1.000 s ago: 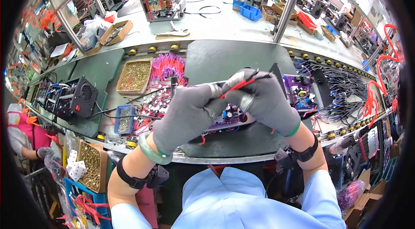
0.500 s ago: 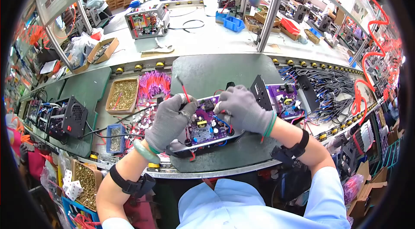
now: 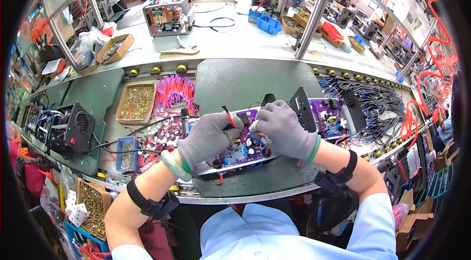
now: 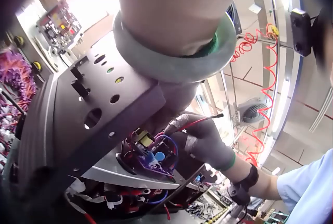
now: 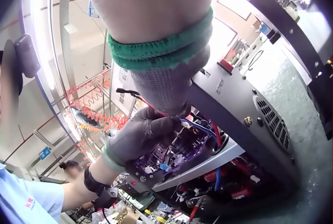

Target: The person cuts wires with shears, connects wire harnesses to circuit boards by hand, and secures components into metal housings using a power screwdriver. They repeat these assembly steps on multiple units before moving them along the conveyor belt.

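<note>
My gloved left hand (image 3: 208,135) is over the left part of a purple circuit board (image 3: 240,154), pinching a red wire (image 3: 230,118) between thumb and fingers. The wire's black tip points up above that hand. Close by on the right, my gloved right hand (image 3: 284,130) has its fingers curled in a pinch on red wire low over the board. A blue wire (image 4: 175,146) loops beside the right fingertips. The board sits in a metal chassis with a black perforated panel (image 5: 244,114). The fingers partly hide the wire between the hands.
A second purple board (image 3: 327,115) with black panels lies at the right, beside a heap of dark cables (image 3: 382,108). Leftward are a box of brass-coloured parts (image 3: 136,103), pink-red wires (image 3: 174,92), a blue bin (image 3: 127,154) and a black fan unit (image 3: 78,127).
Both hands were raised together with the red wire, then came down apart over the board. Now the left hand has moved right, closer to the right hand, still pinching the wire.
</note>
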`<action>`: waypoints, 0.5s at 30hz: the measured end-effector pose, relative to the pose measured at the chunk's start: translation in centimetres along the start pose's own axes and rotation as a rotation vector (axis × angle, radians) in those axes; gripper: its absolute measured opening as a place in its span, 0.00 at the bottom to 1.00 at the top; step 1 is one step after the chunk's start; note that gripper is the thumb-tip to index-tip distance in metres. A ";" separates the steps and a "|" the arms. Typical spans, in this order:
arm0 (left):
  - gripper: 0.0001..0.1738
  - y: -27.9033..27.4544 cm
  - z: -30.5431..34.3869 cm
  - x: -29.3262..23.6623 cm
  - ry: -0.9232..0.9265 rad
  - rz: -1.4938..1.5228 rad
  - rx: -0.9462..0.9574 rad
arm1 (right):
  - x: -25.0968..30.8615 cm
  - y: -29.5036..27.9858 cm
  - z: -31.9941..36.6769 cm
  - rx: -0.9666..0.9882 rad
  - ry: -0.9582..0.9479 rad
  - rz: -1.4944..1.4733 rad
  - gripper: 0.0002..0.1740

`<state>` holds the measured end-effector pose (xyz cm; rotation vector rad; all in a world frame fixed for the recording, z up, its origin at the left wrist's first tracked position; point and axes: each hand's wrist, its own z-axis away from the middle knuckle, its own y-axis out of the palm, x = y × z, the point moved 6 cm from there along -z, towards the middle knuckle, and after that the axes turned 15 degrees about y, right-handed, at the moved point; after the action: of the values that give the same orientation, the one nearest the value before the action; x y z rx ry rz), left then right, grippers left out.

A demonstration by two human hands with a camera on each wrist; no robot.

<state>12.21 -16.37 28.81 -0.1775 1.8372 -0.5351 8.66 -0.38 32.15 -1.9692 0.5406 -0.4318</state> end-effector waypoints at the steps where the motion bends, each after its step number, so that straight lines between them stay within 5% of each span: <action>1: 0.08 0.2 -0.1 0.7 0.000 0.022 -0.009 | 0.1 0.1 -0.1 0.037 -0.030 0.028 0.10; 4: 0.07 0.1 -0.5 -0.1 -0.151 -0.102 0.066 | 0.3 -0.3 -0.9 0.128 -0.101 0.083 0.11; 7: 0.08 0.0 -0.9 -1.3 -0.037 -0.393 0.098 | 1.2 0.0 -1.5 0.200 -0.218 0.262 0.10; 11: 0.10 0.1 -0.6 -0.7 -0.008 -0.402 0.082 | 1.9 0.0 -1.7 0.237 -0.290 0.508 0.07; 15: 0.09 0.3 -0.6 -1.4 0.007 -0.424 0.117 | 3.6 -0.1 -1.7 0.238 -0.431 0.340 0.06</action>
<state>12.19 -15.43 30.04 -0.4919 1.7741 -0.9349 10.76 -3.56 33.20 -1.6349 0.5053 0.1367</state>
